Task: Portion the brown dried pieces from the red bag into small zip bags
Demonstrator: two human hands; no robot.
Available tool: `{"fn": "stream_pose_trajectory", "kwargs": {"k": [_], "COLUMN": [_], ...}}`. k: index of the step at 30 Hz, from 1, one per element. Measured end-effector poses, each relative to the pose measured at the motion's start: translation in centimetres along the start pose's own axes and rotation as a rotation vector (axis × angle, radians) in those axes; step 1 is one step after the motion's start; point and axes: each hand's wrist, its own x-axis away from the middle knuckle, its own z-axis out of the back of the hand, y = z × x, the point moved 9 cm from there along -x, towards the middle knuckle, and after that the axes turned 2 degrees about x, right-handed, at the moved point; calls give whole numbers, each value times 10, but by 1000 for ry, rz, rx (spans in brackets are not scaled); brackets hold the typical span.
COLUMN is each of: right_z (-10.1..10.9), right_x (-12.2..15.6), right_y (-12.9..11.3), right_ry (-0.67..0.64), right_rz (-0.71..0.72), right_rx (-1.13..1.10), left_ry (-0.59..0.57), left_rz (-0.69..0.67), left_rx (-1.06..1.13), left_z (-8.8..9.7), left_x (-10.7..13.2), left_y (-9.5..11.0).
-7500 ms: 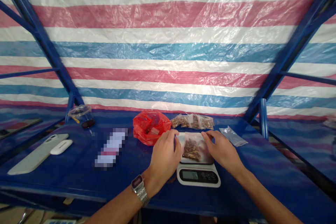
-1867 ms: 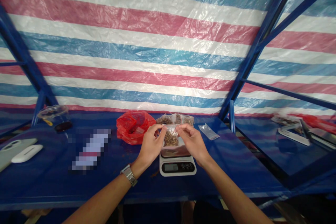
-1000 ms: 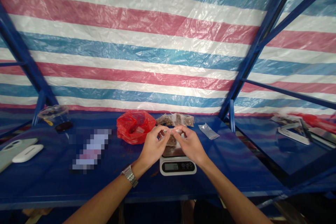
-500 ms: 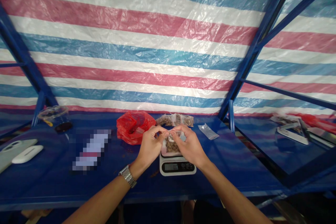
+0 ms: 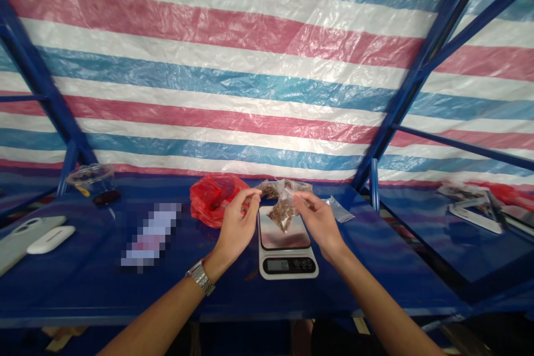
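Observation:
My right hand (image 5: 319, 222) pinches the top corner of a small clear bag of brown bits (image 5: 282, 212), which hangs tilted just above the steel plate of a white kitchen scale (image 5: 287, 266). My left hand (image 5: 234, 227) hovers left of the bag with thumb and forefinger curled into a loose pinch, and nothing shows between them. A metal watch is on that wrist. The scale's plate is bare. Behind the scale lie several filled clear bags (image 5: 298, 185). A crumpled red plastic bag (image 5: 211, 197) sits just left of my left hand.
An empty clear bag (image 5: 341, 212) lies right of the scale by a blue upright post (image 5: 373, 184). A plastic cup (image 5: 94, 181), a phone (image 5: 19, 240) and a white case (image 5: 50, 238) sit far left on the blue shelf (image 5: 104, 283). A striped tarp hangs behind.
Both hands were pinching the bag's top edge together over the scale. Now my left hand has let go and the bag dangles by one corner from my right hand, slightly higher.

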Motion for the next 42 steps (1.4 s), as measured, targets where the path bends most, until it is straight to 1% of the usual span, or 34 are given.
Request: {"fn": "stream_pose_trajectory", "kwargs": {"k": [3, 5, 6, 7, 8, 11, 12, 13, 15, 19, 21, 22, 24, 27, 30, 32, 34, 35, 36, 38, 39, 41, 42], "right_z": [27, 42, 46, 46, 42, 24, 21, 23, 40, 101, 125, 132, 139, 143, 149, 153, 149, 142, 129, 89, 66, 15, -8], "right_x": [-13, -20, -24, -29, -34, -46, -47, -47, -46, -47, -45, -45, -42, -36, -34, -34, -35, -33, -31, -20, -12, 4, 12], "right_y": [-2, -9, -11, -13, -13, -9, -8, -7, -2, 29, 43, 49, 64, 85, 90, 83, 65, 53, 37, 5, -8, -28, -35], "right_ry": [181, 310, 355, 367, 341, 166, 124, 113, 158, 283, 281, 249, 153, 49, 35, 74, 137, 154, 160, 83, 24, -148, -217], "right_rz": [67, 144, 175, 196, 210, 259, 288, 313, 306, 122, 96, 107, 117, 67, 0, -29, -11, 22, 86, 217, 242, 248, 238], "right_rx": [31, 125, 196, 268, 330, 431, 459, 489, 557, 744, 887, 958, 1082, 1188, 1228, 1210, 1124, 1050, 969, 784, 687, 537, 485], "left_ry": [10, 1, -4, -11, -16, -20, -19, -20, -19, -17, -19, -20, -26, -40, -54, -68, -95, -126, -153, -198, -220, -257, -266], "left_rz": [6, 1, -6, -15, -25, -36, -33, -27, -18, -26, -34, -36, -40, -48, -51, -52, -73, -98, -123, -192, -221, -248, -238], "left_rx": [-25, -38, -45, -53, -61, -77, -79, -82, -87, -87, -83, -82, -80, -84, -96, -97, -102, -126, -160, -224, -247, -263, -260], "left_z": [3, 3, 2, 2, 1, 0, 1, 1, 1, 1, 1, 1, 0, -2, -6, -8, -11, -14, -17, -23, -26, -32, -34], "left_x": [-2, -2, -2, -1, -1, -1, -2, -2, -3, -4, -4, -4, -3, -2, 0, 2, 6, 8, 11, 17, 20, 26, 28], "left_y": [-3, -5, -5, -5, -4, -5, -5, -6, -7, -6, -6, -6, -7, -8, -6, -3, 4, 9, 13, 22, 24, 24, 21]}}
